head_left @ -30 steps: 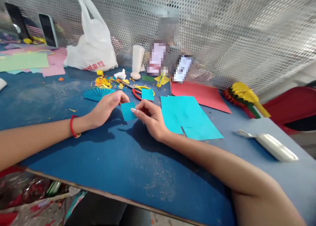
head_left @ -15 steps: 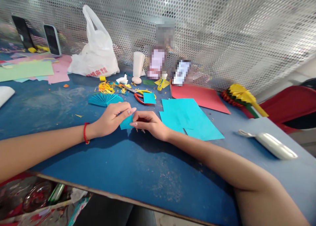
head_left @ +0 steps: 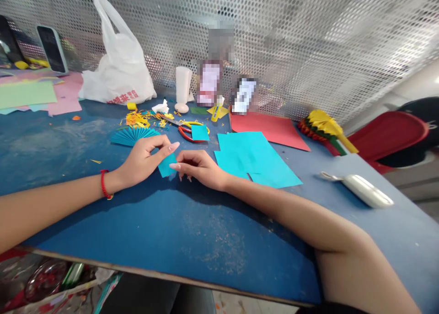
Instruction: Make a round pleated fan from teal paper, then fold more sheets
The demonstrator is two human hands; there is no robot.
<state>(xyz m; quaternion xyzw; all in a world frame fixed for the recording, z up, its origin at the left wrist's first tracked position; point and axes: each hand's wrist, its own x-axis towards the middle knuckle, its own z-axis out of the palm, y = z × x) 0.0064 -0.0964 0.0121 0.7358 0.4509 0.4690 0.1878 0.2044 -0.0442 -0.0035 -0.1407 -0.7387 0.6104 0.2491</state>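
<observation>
A small piece of blue paper (head_left: 166,166) is between my hands, just above the blue table (head_left: 151,227). My left hand (head_left: 146,161), with a red string bracelet at the wrist, pinches its upper side between thumb and fingers. From the right, my right hand (head_left: 202,168) grips the paper's edge with thumb and curled fingers. Behind my left hand lies a pleated blue paper fan (head_left: 132,136). Scissors (head_left: 185,129) with red and yellow handles rest beyond my hands, a small blue paper square (head_left: 200,132) lying over them. Larger cut blue sheets (head_left: 255,158) lie right of my right hand.
Yellow paper scraps (head_left: 137,119), a white plastic bag (head_left: 118,71) and a white cup (head_left: 183,84) stand toward the mesh wall. Red paper (head_left: 269,130), propped phones (head_left: 244,96) and a glue stick (head_left: 217,109) are farther back. A white pouch (head_left: 366,190) lies at right.
The view has shifted, so everything sits a little further left. The small blue paper has tilted between my fingers. Both hands still hold it.
</observation>
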